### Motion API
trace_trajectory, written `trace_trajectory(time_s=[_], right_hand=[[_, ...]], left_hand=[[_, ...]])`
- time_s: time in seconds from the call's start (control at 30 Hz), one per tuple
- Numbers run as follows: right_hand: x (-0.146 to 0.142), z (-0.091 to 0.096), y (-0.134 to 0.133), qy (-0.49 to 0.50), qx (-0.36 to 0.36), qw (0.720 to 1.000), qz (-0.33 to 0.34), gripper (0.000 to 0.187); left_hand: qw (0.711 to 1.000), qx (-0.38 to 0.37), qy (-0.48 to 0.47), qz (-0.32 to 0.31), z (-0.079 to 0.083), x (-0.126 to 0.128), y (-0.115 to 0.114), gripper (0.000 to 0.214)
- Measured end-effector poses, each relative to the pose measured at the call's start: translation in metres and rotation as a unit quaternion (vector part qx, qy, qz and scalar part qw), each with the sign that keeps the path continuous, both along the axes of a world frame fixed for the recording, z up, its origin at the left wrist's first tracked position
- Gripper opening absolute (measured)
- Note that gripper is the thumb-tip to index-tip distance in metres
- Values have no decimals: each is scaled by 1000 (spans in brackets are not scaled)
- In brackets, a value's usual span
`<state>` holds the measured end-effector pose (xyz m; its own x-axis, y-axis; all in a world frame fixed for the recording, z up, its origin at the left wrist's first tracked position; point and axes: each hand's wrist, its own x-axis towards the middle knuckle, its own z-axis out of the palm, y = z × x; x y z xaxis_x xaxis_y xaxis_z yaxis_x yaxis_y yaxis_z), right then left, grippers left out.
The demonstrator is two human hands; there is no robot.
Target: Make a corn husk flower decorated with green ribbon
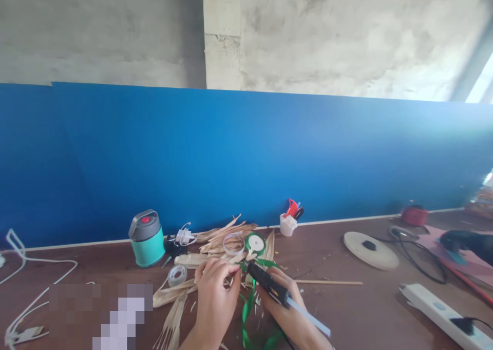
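Note:
My right hand (287, 306) is wrapped around a black hot glue gun (269, 283), with a clear glue stick (310, 316) poking out of its back end. The gun's nozzle points up and left, close to the fingertips of my left hand (219, 291). Those fingers are pinched together; what they hold is too small and hidden to name. Green ribbon (248, 309) trails down between both hands, and a green ribbon spool (255, 243) lies just beyond them. Dried corn husks (215, 237) are spread behind and to the left of my left hand.
Left of the husks stand a turquoise food jar (147, 239) and a tape roll (177, 275). A thin wooden stick (329, 282) and white cup with tools (288, 225) are beyond my right hand. Farther right are a round lid (370, 251) and a power strip (442, 314).

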<state>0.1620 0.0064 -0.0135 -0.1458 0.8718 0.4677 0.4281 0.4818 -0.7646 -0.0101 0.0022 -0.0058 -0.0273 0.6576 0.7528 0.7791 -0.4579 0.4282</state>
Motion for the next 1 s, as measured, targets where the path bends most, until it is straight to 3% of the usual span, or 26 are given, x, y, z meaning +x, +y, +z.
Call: trace_trajectory(time_s=[1.0], right_hand=[[0, 0, 2, -12, -21, 1000, 0, 28]], left_hand=[[1000, 9, 9, 2, 5, 2, -4, 13]])
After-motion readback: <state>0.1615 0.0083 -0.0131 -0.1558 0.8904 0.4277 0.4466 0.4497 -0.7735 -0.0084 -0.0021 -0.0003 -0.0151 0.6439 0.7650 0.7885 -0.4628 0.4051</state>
